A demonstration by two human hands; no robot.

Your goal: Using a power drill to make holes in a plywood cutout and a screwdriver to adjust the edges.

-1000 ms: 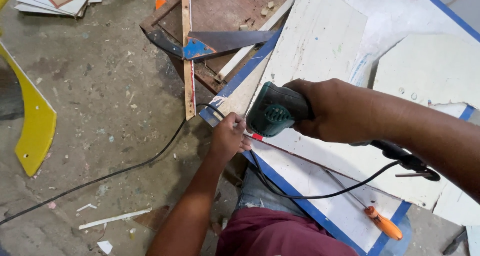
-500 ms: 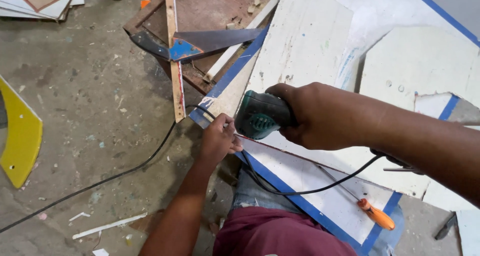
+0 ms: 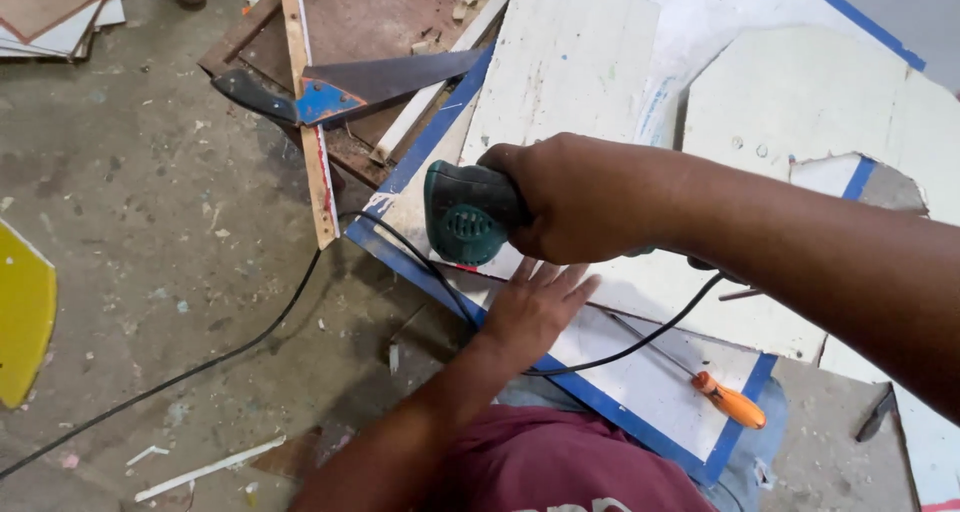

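Note:
My right hand (image 3: 585, 197) grips a dark green corded power tool (image 3: 462, 212) held over the near edge of a white board with a blue border (image 3: 640, 372). My left hand (image 3: 535, 307) lies flat on that board just below the tool, fingers spread, holding nothing. The tool's black cord (image 3: 240, 342) runs off across the concrete floor to the left. Another loop of cord passes under my right forearm.
A handsaw with a blue and black handle (image 3: 330, 92) lies on brown boards at the top, across a thin wooden strip (image 3: 310, 122). An orange-handled screwdriver (image 3: 725, 402) rests on the white board. A yellow panel (image 3: 22, 312) sits at the left edge. More white panels lie to the right.
My left hand has gone from pinching the board's corner to lying flat with fingers spread below the tool. The tool and my right hand stay at the board's near edge.

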